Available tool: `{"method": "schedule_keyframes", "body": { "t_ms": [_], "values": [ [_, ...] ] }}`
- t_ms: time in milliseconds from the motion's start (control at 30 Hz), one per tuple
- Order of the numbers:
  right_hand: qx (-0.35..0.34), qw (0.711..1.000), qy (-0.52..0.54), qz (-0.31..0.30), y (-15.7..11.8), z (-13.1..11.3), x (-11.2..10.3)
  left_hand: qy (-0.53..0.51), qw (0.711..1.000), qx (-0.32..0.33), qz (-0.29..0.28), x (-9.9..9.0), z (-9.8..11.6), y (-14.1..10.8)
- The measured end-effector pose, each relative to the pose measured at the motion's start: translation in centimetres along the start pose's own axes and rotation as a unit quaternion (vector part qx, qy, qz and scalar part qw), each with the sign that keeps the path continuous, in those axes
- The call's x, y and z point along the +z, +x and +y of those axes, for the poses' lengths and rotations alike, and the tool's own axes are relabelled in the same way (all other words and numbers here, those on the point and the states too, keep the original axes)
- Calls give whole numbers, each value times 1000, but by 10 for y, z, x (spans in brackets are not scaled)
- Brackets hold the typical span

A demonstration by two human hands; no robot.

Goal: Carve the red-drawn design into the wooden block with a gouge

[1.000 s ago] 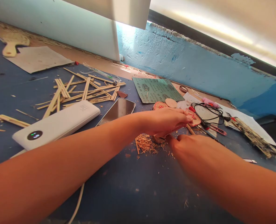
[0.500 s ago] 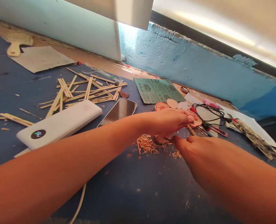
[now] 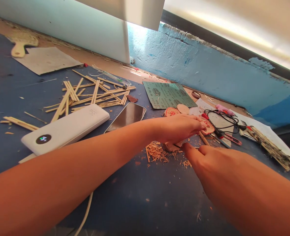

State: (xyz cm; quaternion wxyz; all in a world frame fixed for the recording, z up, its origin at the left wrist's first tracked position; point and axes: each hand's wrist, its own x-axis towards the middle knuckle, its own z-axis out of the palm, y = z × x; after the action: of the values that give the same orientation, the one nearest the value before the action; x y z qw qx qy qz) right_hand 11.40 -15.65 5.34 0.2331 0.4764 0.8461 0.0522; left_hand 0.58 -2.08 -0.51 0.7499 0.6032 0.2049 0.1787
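Single view, head-worn, from above the near side of the bench [image 3: 140,200]. Faces forward and down, across to the far edge and blue wall [image 3: 174,59] behind. Wide take; far edge slants down rightward, so view is canted. Forearms [image 3: 86,160] fill close foreground; left hand [image 3: 179,127], right hand [image 3: 208,160] farther off, mid-bench.

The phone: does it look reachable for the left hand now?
Probably yes: the phone lies just beyond the left forearm with nothing seen on it, though the left hand seems occupied.
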Motion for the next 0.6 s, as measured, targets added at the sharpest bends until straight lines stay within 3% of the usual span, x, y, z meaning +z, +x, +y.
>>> {"method": "schedule_keyframes", "body": {
  "t_ms": [133,600],
  "values": [
    [-5,1000,1,-4,-1,1,1,-16,999,-34,-3,1,6,-2],
    [-19,999,-25,-25,0,0,5,-12,999,-46,22,5,11,-5]
  ]
}}
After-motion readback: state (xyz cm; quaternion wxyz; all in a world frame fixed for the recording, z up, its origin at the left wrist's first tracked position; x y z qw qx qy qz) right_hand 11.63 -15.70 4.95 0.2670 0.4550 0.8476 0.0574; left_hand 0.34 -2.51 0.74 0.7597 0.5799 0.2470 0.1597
